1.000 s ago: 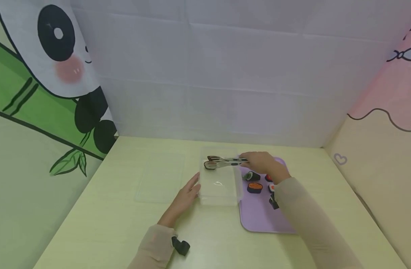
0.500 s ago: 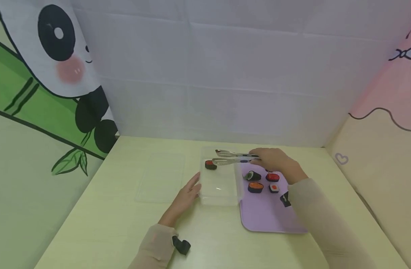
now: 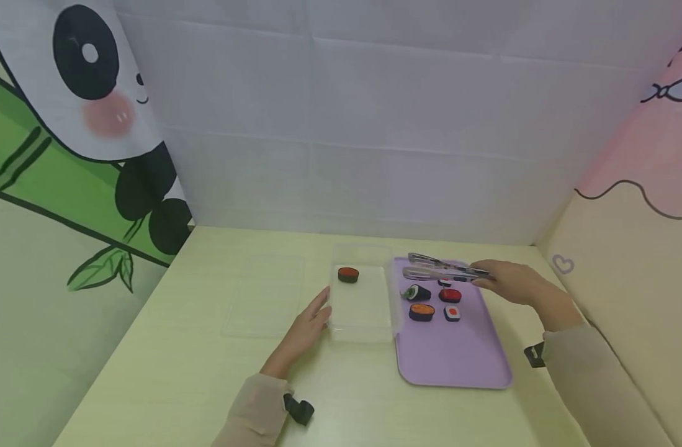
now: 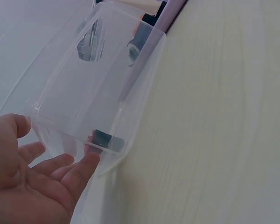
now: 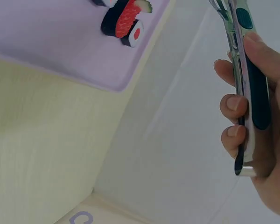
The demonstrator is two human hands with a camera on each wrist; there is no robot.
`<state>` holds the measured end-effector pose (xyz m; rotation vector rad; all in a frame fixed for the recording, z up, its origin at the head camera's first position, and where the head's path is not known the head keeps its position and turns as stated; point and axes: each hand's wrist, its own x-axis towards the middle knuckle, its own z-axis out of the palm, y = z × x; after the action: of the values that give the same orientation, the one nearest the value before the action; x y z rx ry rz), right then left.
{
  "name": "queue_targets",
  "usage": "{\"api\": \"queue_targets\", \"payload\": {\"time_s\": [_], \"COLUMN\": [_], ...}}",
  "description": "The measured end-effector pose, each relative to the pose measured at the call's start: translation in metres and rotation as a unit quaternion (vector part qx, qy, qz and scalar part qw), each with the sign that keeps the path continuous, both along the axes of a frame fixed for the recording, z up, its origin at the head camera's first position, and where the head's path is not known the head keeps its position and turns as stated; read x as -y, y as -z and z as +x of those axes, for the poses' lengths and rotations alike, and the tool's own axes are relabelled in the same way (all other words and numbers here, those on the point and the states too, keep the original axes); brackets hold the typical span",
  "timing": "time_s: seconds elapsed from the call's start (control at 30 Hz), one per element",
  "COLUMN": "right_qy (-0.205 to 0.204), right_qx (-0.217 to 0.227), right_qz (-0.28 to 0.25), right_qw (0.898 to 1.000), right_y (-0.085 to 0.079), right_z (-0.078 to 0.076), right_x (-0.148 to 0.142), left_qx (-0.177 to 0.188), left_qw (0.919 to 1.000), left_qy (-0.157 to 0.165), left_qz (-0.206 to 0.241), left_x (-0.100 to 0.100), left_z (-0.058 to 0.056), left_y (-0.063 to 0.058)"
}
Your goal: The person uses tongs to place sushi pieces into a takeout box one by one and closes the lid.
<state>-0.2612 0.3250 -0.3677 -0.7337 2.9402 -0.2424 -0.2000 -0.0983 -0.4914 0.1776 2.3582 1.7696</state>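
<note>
My right hand (image 3: 511,282) grips metal tongs (image 3: 444,270) over the back of the purple tray (image 3: 452,360). The tongs' arms stand apart with nothing between them; dark grip pads show in the right wrist view. My left hand (image 3: 307,326) touches the left wall of the clear plastic container (image 3: 365,333) with fingers extended. Inside the container, toward its back left, sits one red-topped sushi piece (image 3: 349,275). On the tray lie an orange-topped sushi piece (image 3: 421,312), a green-ended roll (image 3: 417,293), a red-topped piece (image 3: 450,296) and a small white roll (image 3: 452,313).
Left of the container, a clear flat lid (image 3: 265,295) lies on the pale table (image 3: 167,372). Another small sushi piece (image 3: 444,282) is partly hidden beneath the tongs. A white back wall (image 3: 346,124) and printed side panels enclose the table.
The tongs have let go of the red-topped sushi piece in the container. My right hand has carried them rightward, over the tray. My left hand stays against the container.
</note>
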Motion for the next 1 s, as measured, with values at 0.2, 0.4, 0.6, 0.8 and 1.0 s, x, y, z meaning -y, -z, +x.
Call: {"api": "queue_targets", "payload": {"time_s": [0.2, 0.4, 0.6, 0.8, 1.0], "right_qy": [-0.007, -0.007, -0.013, -0.023, -0.011], "right_qx": [-0.001, 0.022, 0.023, 0.015, 0.003], "right_qz": [-0.005, 0.001, 0.013, 0.019, 0.018], "right_qw": [1.000, 1.000, 1.000, 0.999, 1.000], "right_y": [0.007, 0.013, 0.026, 0.035, 0.031], "right_z": [0.011, 0.013, 0.007, 0.002, 0.005], "right_x": [-0.015, -0.015, -0.016, -0.018, -0.020], "left_qx": [-0.001, -0.002, -0.001, 0.003, -0.001], "left_qw": [1.0000, 0.9999, 0.9999, 0.9999, 0.9998], "left_qy": [-0.002, -0.004, -0.007, -0.008, -0.008], "left_qz": [-0.005, -0.011, -0.008, -0.010, -0.016], "left_x": [-0.001, -0.002, -0.002, -0.002, -0.002], "left_z": [0.000, -0.002, -0.001, 0.000, 0.000], "left_y": [0.000, -0.001, -0.001, -0.003, -0.003]}}
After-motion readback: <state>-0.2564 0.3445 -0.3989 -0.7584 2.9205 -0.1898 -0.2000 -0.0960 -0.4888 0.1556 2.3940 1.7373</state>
